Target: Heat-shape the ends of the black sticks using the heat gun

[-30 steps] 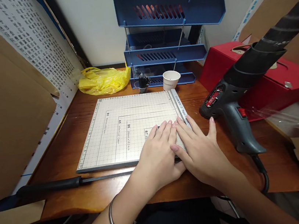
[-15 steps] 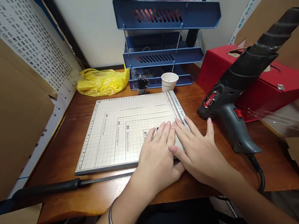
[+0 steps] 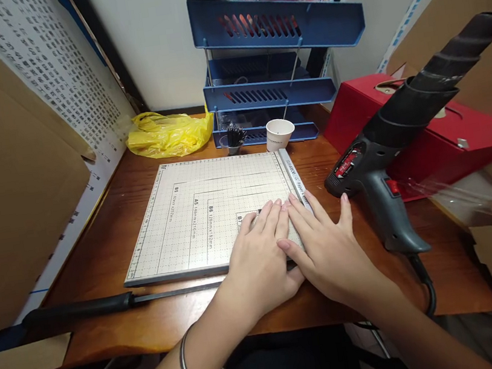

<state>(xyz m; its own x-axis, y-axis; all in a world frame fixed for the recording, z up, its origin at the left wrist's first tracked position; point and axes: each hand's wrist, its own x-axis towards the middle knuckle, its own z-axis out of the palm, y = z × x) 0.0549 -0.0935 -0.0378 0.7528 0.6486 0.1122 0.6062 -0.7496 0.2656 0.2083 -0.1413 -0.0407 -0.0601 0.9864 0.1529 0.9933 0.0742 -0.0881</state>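
Observation:
A paper cutter (image 3: 164, 220) with a printed grid lies flat on the wooden table. My left hand (image 3: 262, 249) rests on its lower right part, fingers stretched out flat. Beside it my right hand (image 3: 327, 243) lies with fingers spread over the cutter's right edge, its thumb touching the left hand. Whatever may be under the palms is hidden; a small dark bit shows by the left fingertips. Along the near edge runs the cutter's blade arm with a black handle (image 3: 80, 308), its right end covered by my left arm.
At the right a heat gun (image 3: 384, 189) stands before a red box (image 3: 463, 135). Behind the cutter are a paper cup (image 3: 280, 135), a small cup of black sticks (image 3: 234, 138), a yellow plastic bag (image 3: 170, 135) and a blue tray rack (image 3: 252, 95). Cardboard (image 3: 9, 163) borders the left.
Both hands stay in the same place on the cutter. The view has shifted only very slightly.

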